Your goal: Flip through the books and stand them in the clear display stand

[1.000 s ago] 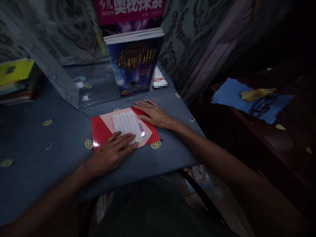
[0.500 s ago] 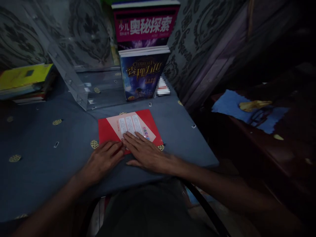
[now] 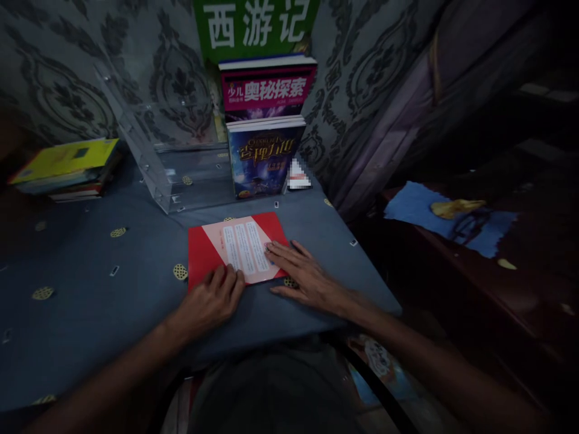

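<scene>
A red book (image 3: 244, 247) with a pale pink panel of printed text lies closed and flat on the cloth-covered table. My left hand (image 3: 217, 296) is at the book's near left edge, its fingers bent together over that edge. The thumb there is hidden. My right hand (image 3: 310, 278) lies flat across the right part of the book, fingers stretched out and the thumb apart on the cloth.
Behind the book, a clear acrylic stand (image 3: 136, 144) holds a blue book (image 3: 262, 160), a magenta book (image 3: 269, 90) and a green book (image 3: 257, 30). Stacked books (image 3: 70, 163) lie at the left. A blue cloth (image 3: 409, 205) lies on a dark surface (image 3: 452, 259) at the right.
My right hand has slid rightward over the book, uncovering more text. My left hand has moved right along the near edge, fingers more bent. The camera view has tilted up.
</scene>
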Available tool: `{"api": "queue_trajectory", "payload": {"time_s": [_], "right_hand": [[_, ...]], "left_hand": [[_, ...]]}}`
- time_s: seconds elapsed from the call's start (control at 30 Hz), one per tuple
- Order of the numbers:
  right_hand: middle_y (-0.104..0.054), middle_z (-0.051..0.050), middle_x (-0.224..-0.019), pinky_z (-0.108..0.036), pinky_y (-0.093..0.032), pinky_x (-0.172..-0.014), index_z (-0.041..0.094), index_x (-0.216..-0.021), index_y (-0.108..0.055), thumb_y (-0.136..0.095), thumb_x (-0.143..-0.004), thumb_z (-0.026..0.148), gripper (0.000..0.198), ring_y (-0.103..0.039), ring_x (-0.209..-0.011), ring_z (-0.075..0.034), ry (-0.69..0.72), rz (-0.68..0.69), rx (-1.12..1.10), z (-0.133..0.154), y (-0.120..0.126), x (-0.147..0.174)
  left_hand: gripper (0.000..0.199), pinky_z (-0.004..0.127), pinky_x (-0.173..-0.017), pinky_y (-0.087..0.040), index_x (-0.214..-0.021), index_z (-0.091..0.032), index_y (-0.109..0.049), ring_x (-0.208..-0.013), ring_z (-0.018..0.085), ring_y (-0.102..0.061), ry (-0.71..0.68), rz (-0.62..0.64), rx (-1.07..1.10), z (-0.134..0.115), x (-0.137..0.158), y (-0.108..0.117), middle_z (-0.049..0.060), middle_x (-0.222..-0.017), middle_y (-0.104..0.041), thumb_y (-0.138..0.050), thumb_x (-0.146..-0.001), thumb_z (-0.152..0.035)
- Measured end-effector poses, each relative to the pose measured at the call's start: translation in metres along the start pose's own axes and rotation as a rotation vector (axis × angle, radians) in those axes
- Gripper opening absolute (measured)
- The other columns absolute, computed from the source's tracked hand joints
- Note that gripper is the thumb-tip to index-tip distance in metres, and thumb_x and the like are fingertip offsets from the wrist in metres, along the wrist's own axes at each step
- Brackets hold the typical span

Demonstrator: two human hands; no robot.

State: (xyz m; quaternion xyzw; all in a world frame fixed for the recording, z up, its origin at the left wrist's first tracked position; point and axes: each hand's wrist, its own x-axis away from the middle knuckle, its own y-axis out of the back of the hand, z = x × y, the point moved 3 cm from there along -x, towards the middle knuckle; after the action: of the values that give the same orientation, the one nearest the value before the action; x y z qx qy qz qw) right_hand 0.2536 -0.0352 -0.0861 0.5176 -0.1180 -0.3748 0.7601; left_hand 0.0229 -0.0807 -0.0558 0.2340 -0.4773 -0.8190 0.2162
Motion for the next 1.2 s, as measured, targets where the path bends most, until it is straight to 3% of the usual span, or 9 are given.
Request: {"api": "queue_trajectory", "payload": {"time_s": [0.1,0.23,0.43,0.63,0.77,0.87,0.97,1.07,1.2], "right_hand": [[-0.061,-0.011,-0.146,-0.062,-0.029,-0.120,0.030,-0.145,-0.056,-0.069,-0.093,0.032,0.054,-0.054,-0.139,-0.029,-0.034,-0.021,-0.136,-0.011,0.010,-0.004],[-0.076,-0.008,-0.122,-0.051,-0.050,-0.106,0.026,-0.127,-0.072,-0.068,-0.091,0.035,0.037,-0.071,-0.114,-0.027,-0.157,-0.130,-0.510,-0.030,0.027,-0.013],[-0.080,-0.004,-0.097,-0.045,-0.057,-0.095,0.021,-0.094,-0.080,-0.086,-0.068,0.048,0.037,-0.074,-0.095,-0.026,-0.330,-0.298,-0.878,-0.045,0.034,-0.036],[-0.075,-0.006,-0.120,-0.040,-0.059,-0.093,0.026,-0.121,-0.067,-0.089,-0.063,0.050,0.066,-0.071,-0.108,-0.024,-0.320,-0.585,-1.153,-0.032,0.035,-0.070],[-0.076,-0.008,-0.119,-0.043,-0.062,-0.088,0.026,-0.123,-0.063,-0.084,-0.071,0.054,0.063,-0.073,-0.106,-0.027,-0.304,-0.473,-1.295,-0.008,0.038,-0.088],[-0.079,-0.008,-0.111,-0.044,-0.063,-0.086,0.024,-0.120,-0.065,-0.082,-0.074,0.054,0.057,-0.075,-0.100,-0.027,-0.312,-0.404,-1.309,-0.003,0.039,-0.088],[-0.081,-0.006,-0.096,-0.043,-0.063,-0.080,0.021,-0.110,-0.068,-0.083,-0.072,0.055,0.053,-0.077,-0.082,-0.025,-0.374,-0.309,-1.262,-0.016,0.025,-0.081],[-0.079,-0.006,-0.086,-0.040,-0.061,-0.073,0.019,-0.095,-0.069,-0.082,-0.070,0.055,0.046,-0.074,-0.074,-0.024,-0.430,-0.243,-1.090,-0.032,0.005,-0.074],[-0.076,-0.005,-0.080,-0.033,-0.053,-0.062,0.019,-0.090,-0.070,-0.074,-0.078,0.045,0.029,-0.069,-0.069,-0.022,-0.469,-0.241,-0.594,-0.039,-0.001,-0.070]], "left_hand": [[0.036,0.031,-0.069,-0.057,-0.120,-0.012,-0.064,-0.093,0.025,-0.070,-0.007,0.040,0.054,0.008,0.001,0.000,0.016,-0.109,-0.073,-0.041,-0.095,-0.001],[0.032,0.027,-0.058,-0.052,-0.111,-0.016,-0.063,-0.080,0.022,-0.070,0.133,0.079,0.290,0.031,0.000,0.004,0.010,-0.091,-0.073,-0.040,-0.094,-0.002],[0.025,0.021,-0.054,-0.042,-0.095,-0.021,-0.061,-0.053,0.011,-0.057,0.437,-0.179,0.831,0.063,0.001,0.037,-0.002,-0.067,-0.064,-0.038,-0.102,-0.028],[0.031,0.022,-0.055,-0.044,-0.087,-0.020,-0.064,-0.061,0.014,-0.059,0.825,-0.296,1.263,0.085,0.002,0.054,-0.001,-0.070,-0.066,-0.052,-0.096,-0.048],[0.041,0.028,-0.063,-0.053,-0.089,-0.020,-0.061,-0.071,0.019,-0.067,1.087,-0.522,1.669,0.081,-0.002,0.037,0.001,-0.075,-0.070,-0.065,-0.084,-0.061],[0.049,0.029,-0.060,-0.054,-0.086,-0.020,-0.058,-0.068,0.020,-0.068,1.198,-0.494,1.824,0.069,-0.001,0.014,0.001,-0.072,-0.070,-0.072,-0.074,-0.066],[0.054,0.026,-0.052,-0.051,-0.080,-0.020,-0.056,-0.059,0.018,-0.066,1.182,-0.208,1.813,0.059,0.012,-0.010,-0.001,-0.065,-0.067,-0.072,-0.069,-0.070],[0.045,0.024,-0.046,-0.046,-0.073,-0.020,-0.055,-0.049,0.015,-0.059,1.027,0.086,1.550,0.058,0.027,-0.024,-0.001,-0.058,-0.062,-0.060,-0.082,-0.064],[0.029,0.025,-0.056,-0.044,-0.078,-0.020,-0.060,-0.055,0.015,-0.059,0.846,0.120,0.879,0.073,0.025,-0.020,0.002,-0.065,-0.064,-0.043,-0.098,-0.034]]}}
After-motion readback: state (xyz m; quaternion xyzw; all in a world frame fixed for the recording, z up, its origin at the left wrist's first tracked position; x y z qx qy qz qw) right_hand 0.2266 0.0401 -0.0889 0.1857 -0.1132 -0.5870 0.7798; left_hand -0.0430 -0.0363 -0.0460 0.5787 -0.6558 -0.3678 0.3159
